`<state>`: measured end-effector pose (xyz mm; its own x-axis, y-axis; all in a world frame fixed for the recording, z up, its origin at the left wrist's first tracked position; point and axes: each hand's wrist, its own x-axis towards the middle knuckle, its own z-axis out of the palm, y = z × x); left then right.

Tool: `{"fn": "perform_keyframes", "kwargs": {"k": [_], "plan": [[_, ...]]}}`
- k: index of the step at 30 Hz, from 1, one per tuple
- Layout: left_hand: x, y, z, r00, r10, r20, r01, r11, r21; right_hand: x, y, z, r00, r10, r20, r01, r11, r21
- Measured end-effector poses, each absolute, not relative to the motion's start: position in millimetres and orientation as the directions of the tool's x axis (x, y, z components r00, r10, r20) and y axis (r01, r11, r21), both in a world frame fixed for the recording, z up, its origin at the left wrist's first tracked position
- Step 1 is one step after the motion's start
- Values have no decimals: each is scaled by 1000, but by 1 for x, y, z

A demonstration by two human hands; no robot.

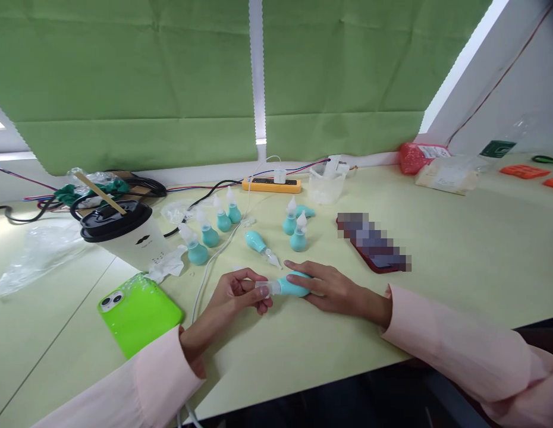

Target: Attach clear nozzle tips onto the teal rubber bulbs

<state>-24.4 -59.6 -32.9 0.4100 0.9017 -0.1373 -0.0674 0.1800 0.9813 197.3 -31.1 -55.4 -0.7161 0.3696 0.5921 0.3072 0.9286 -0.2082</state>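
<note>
Between my hands a teal nasal aspirator (291, 285) lies sideways, just above or on the table. The fingers of my left hand (241, 292) pinch its clear tip at the left end. My right hand (332, 286) rests its fingers over the teal bulb. Just beyond, another aspirator (255, 241) lies on its side, its clear tip towards my right fingers. Several upright aspirators (209, 235) form a slanting row at left. Two more stand at right, one of them the near aspirator (298, 240), with a loose teal bulb (305, 211) behind.
A lidded paper cup (129, 244) and a green phone (143, 312) stand left. A white cable (214, 258) crosses the table. At the back are an orange power strip (271, 185) and a clear tub (325, 187). A dark red phone (370, 244) lies right.
</note>
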Motion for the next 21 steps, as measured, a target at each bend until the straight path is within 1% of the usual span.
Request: {"fn": "perform_keyframes", "kwargs": {"k": [2,3,5,7,10,11,13,15,17,19,21], "plan": [[-23,-60,-32,383,917,-114,-62,149,987,196,-32,-55,-706,400,584,296,917,-269],[-24,-60,-32,377,920,-108,-57,140,989,195,-32,-55,-698,417,581,278,907,-317],[-25,-59,-32,370,924,-95,-47,121,992,194,-33,-54,-680,466,566,229,868,-440],[-26,-57,-32,375,924,-80,-39,102,994,192,-34,-53,-663,545,514,202,790,-578],[-28,-57,-32,394,916,-70,-21,86,996,191,-35,-52,-649,687,326,209,574,-792],[-28,-57,-31,399,914,-71,-13,83,996,190,-35,-53,-652,715,252,197,480,-855],[-28,-58,-31,401,914,-67,3,72,997,190,-35,-54,-676,727,121,132,281,-951],[-28,-58,-31,402,913,-60,17,58,998,190,-34,-56,-711,703,30,57,99,-993],[-28,-58,-32,405,913,-51,34,40,999,191,-32,-56,-741,671,-33,21,-26,-999],[-28,-59,-32,401,915,-37,57,16,998,191,-30,-56,-762,643,-73,22,-87,-996],[-27,-61,-32,392,920,-14,84,-20,996,192,-29,-55,-778,622,-88,20,-115,-993]]}}
